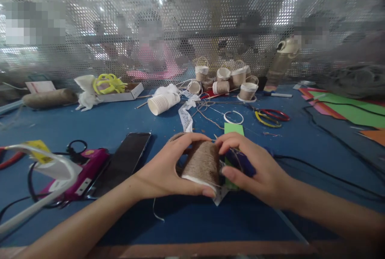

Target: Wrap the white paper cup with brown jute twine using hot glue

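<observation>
A paper cup wrapped in brown twine (203, 162) lies tilted over the blue table, its white rim toward me. My left hand (171, 166) is wrapped round it, thumb along the rim and fingers over the far end. At the cup's right side is my right hand (252, 162), its fingers bent and apart near the twine; whether they pinch anything is unclear. Behind and under the right hand lie a green paper piece (234, 128) and a dark blue object (245, 162), partly covered. A white scrap (221, 196) shows below the cup.
A phone (123, 162) and magenta power strip (90, 170) lie left. Stacked paper cups (162, 103), lace (185, 116), a white ring (233, 117) and scissors (272, 117) sit beyond my hands. Small twine-wrapped baskets (239, 76) stand by the mesh screen. Cables (327, 132) run along the right.
</observation>
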Demonstrator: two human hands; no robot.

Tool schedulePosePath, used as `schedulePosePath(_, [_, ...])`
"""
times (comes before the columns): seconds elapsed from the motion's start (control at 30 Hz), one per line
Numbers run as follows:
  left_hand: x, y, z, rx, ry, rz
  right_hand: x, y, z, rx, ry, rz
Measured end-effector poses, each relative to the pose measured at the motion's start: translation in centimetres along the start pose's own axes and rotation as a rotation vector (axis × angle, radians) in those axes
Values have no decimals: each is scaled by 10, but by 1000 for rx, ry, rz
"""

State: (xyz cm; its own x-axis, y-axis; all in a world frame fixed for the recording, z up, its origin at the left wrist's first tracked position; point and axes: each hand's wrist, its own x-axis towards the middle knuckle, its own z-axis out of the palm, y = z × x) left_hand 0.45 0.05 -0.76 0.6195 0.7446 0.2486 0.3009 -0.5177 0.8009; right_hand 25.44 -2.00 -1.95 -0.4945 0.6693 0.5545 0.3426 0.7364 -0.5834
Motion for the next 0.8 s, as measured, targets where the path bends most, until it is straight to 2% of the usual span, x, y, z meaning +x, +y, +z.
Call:
schedulePosePath(0.2, [-2,-4,2,-44,72,142,-13,-12,10,149,129,129])
schedulePosePath(0.37, [-1,0,0,-60,154,128,-15,-18,10,289,77,267])
schedulePosePath(0.53, [-3,-3,1,-1,137,164,-11,-17,5,268,25,361])
schedulePosePath(0.6, [-3,-4,1,15,154,164,-9,-18,3,237,-42,324])
schedulePosePath(0.7, [-2,-2,1,50,199,169,-8,-20,2,218,-141,161])
schedulePosePath(0.8, [-1,0,-1,98,230,180,-9,-23,1,205,-136,29])
